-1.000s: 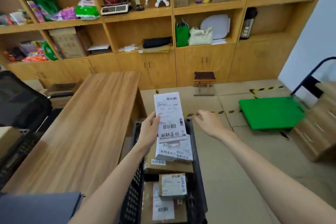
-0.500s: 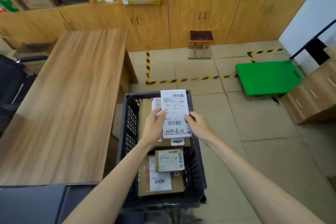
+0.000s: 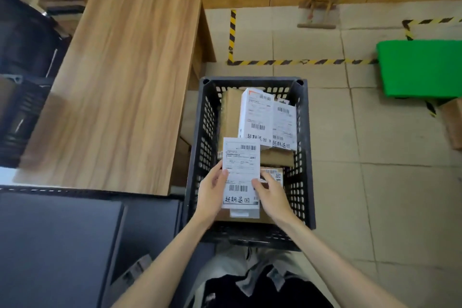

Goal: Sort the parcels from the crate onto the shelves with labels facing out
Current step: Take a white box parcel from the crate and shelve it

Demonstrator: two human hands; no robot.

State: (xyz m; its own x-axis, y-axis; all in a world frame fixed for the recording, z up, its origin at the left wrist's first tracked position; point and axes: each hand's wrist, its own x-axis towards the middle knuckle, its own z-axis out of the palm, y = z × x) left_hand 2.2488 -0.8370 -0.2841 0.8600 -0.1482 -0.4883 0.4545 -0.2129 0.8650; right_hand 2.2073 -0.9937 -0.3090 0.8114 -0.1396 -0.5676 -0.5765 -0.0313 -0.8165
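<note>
A black perforated crate (image 3: pixel 207 117) stands on the floor in front of me. Over its near half I hold a white labelled parcel (image 3: pixel 240 170), label up with barcodes and handwriting. My left hand (image 3: pixel 212 191) grips its left edge and my right hand (image 3: pixel 270 191) its right edge. Deeper in the crate lie two white labelled boxes (image 3: pixel 256 117) on brown cardboard parcels (image 3: pixel 230 110). A small brown parcel (image 3: pixel 275 173) shows partly behind my right hand. The shelves are out of view.
A long wooden table (image 3: pixel 120 70) runs along the crate's left. Dark grey panels (image 3: pixel 57 245) lie at lower left. A green cart platform (image 3: pixel 422 67), a cardboard box (image 3: pixel 452 125), a small stool (image 3: pixel 322 0) and hazard-tape lines (image 3: pixel 287 62) are on the tiled floor.
My view has tipped down from the shelves to the crate. The parcel came down from chest height to just above the crate, and my right hand has closed on its right edge.
</note>
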